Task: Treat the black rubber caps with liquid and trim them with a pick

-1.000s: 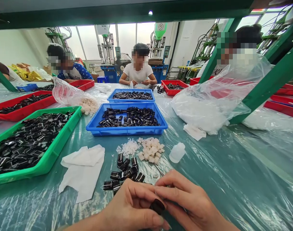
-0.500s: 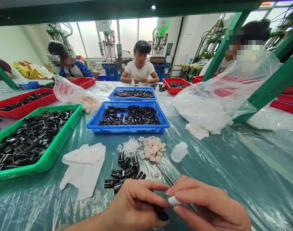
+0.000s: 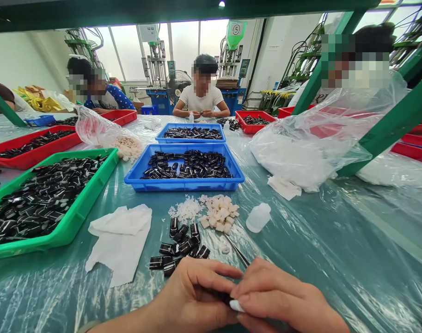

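Note:
My left hand (image 3: 193, 296) is curled around a small black part (image 3: 225, 297) at the bottom edge, the part mostly hidden by my fingers. My right hand (image 3: 280, 300) pinches a small white piece (image 3: 236, 305) against that part. Both hands touch each other. Just beyond them lie a small heap of black parts (image 3: 181, 247), thin metal tweezers (image 3: 236, 250), a pile of white cubes (image 3: 219, 213) and white crumbs (image 3: 186, 211). A small white plastic bottle (image 3: 258, 217) lies on its side to the right of the cubes.
A green tray (image 3: 75, 217) of black parts stands at left, a folded white cloth (image 3: 119, 240) beside it. Two blue trays (image 3: 185, 185) sit ahead, red trays (image 3: 30, 157) and plastic bags (image 3: 301, 143) around. Three other people sit across the plastic-covered table. A green frame post (image 3: 387, 129) slants at right.
My right hand drew back showing the white piece in its pinch, then pressed it against the black part in my left hand. The view tilted slightly.

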Demonstrator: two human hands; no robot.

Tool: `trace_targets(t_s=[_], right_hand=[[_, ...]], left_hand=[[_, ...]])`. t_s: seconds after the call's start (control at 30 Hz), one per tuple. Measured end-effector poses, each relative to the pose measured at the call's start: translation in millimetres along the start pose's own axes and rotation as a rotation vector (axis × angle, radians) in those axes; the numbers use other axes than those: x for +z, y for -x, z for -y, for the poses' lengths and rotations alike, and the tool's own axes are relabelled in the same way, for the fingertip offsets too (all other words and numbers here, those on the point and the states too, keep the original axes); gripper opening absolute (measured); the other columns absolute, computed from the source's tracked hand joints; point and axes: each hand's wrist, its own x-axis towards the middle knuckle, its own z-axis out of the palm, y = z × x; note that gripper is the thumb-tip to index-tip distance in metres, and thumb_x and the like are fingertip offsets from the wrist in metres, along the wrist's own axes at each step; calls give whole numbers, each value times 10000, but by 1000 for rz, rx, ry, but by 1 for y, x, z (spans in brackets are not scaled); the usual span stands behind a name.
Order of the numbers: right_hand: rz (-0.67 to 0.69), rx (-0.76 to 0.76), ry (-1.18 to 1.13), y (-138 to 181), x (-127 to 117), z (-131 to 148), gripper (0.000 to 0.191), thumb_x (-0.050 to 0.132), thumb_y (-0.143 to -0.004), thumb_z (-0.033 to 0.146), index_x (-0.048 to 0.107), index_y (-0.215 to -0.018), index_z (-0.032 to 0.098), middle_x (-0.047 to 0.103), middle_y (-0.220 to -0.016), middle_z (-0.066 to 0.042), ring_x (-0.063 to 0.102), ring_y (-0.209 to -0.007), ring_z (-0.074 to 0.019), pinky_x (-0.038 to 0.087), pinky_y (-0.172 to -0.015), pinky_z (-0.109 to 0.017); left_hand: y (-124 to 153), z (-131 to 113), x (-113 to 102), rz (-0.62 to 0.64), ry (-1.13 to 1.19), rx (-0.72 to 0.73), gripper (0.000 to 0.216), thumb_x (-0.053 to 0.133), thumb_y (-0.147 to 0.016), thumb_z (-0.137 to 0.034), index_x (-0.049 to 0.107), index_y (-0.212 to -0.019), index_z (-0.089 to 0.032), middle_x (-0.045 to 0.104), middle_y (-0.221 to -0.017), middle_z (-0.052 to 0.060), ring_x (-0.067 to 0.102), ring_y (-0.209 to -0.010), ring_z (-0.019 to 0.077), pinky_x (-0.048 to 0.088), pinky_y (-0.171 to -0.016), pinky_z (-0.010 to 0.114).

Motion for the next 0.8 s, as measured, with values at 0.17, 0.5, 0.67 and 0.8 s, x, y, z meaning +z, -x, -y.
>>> trace_targets(t_s=[0.17, 0.5, 0.67, 0.8], right_hand=[[-19, -125, 152, -6, 0, -3, 326, 593, -676, -29, 642, -892, 209, 682, -716, -53, 624, -619, -164, 535, -633, -304], [-40, -81, 141, -2, 2, -4, 292, 595, -692, -32, 632, -879, 189, 660, -684, -51, 607, -601, -145, 509, -534, -255], [-1, -125, 179, -2, 0, -6, 357, 575, -687, -49, 626, -941, 197, 664, -732, -63, 601, -633, -154, 512, -555, -271], [34, -125, 208, -2, -1, -6, 354, 577, -694, -26, 618, -970, 190, 660, -793, -82, 611, -692, -167, 529, -592, -279]], left_hand=[[-3, 1, 1, 21, 110, 55, 246, 702, -670, -163, 721, -912, -202, 659, -988, 112, 613, -920, 251, 466, -781, 287], [-3, 2, 1, 27, 192, 54, 188, 690, -692, -165, 732, -870, -210, 672, -957, 91, 612, -860, 197, 456, -736, 246], [-3, 1, 1, 43, 192, 51, 232, 684, -700, -164, 715, -925, -208, 669, -954, 104, 602, -875, 212, 448, -756, 274], [-3, -3, 2, 47, 214, 50, 217, 673, -715, -177, 717, -926, -199, 666, -909, 100, 583, -818, 181, 435, -755, 279]])
